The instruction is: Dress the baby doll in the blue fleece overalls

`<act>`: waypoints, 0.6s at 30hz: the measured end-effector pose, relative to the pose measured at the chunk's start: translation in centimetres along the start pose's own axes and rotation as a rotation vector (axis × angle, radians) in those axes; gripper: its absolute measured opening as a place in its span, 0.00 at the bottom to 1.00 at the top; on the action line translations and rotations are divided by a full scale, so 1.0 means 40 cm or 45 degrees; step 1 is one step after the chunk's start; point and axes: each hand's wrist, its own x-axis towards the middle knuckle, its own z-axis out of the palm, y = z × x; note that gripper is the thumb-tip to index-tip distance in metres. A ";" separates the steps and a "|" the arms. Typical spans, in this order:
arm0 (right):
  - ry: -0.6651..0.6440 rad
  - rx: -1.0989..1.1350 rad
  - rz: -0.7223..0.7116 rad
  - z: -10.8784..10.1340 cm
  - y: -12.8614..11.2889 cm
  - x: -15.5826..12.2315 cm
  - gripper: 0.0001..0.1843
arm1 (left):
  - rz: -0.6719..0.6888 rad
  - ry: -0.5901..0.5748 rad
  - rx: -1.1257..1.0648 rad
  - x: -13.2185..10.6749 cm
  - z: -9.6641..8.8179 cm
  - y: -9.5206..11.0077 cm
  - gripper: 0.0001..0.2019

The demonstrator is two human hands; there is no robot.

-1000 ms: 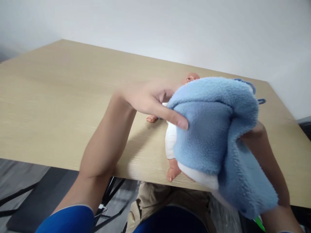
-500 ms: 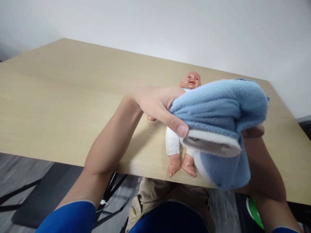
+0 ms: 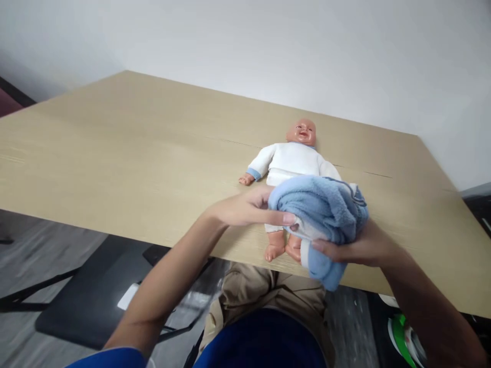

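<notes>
A baby doll [image 3: 292, 159] in a white top lies on its back on the wooden table [image 3: 126, 153], head away from me, bare feet at the near edge. Over its legs I hold a bunched light-blue fleece garment [image 3: 322, 209] with a white inner edge. My left hand [image 3: 245, 208] grips the garment's left side, thumb on top. My right hand [image 3: 355, 248] grips its right and lower side, fingers wrapped under the fabric. The doll's thighs and its right-side arm are hidden behind the fleece.
A white wall rises behind the table. Below the table's near edge are my lap in tan trousers [image 3: 261, 291], dark chair legs and a black base [image 3: 76, 312] on the grey floor, and a green and white object [image 3: 402, 332] at the lower right.
The fleece, held high and spread before, has come down and been gathered into a smaller bundle over the doll's legs. The doll's torso and left-side arm have come into sight. The view has shifted.
</notes>
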 end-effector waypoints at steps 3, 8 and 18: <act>0.095 -0.078 0.048 0.051 0.006 -0.030 0.16 | -0.071 0.192 -0.120 -0.050 0.069 -0.037 0.22; -0.102 0.025 0.137 0.071 0.029 -0.034 0.25 | -0.156 0.443 -0.240 -0.109 0.165 -0.076 0.20; -0.242 0.121 0.172 0.087 0.041 -0.035 0.23 | -0.432 0.886 0.299 -0.163 0.227 -0.109 0.25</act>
